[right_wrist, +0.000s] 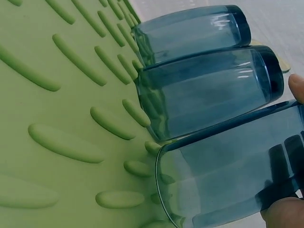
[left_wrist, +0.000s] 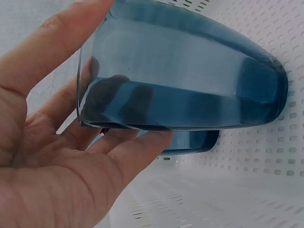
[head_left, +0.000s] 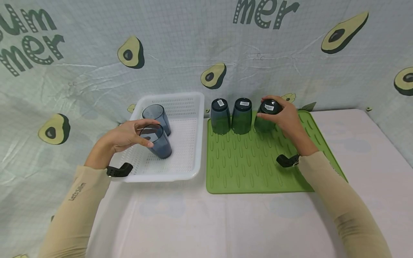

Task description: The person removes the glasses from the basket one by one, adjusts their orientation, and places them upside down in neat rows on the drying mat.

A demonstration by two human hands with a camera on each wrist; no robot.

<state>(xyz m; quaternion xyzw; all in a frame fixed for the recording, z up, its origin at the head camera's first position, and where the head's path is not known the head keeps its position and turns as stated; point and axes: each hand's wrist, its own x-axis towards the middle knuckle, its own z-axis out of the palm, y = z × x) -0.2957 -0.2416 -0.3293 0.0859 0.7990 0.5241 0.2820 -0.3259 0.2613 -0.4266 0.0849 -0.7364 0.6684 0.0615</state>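
In the head view my left hand (head_left: 127, 136) grips a blue glass (head_left: 161, 145) near its rim, mouth up and tilted, over the white perforated basket (head_left: 198, 143). A second blue glass (head_left: 165, 122) leans in the basket just behind it. The left wrist view shows thumb and fingers around the held glass (left_wrist: 190, 80). On the right, my right hand (head_left: 285, 116) holds an upside-down glass (head_left: 264, 123) by its base, its rim at the green ribbed mat (head_left: 245, 172). Two more upturned glasses (head_left: 221, 118) stand beside it on the mat, labels on their bases.
The basket stands left of the mat on a table with a pale cloth (head_left: 200, 222). Behind both rises a wall covering (head_left: 174, 46) printed with avocados. Black wrist straps (head_left: 120, 170) sit on both forearms.
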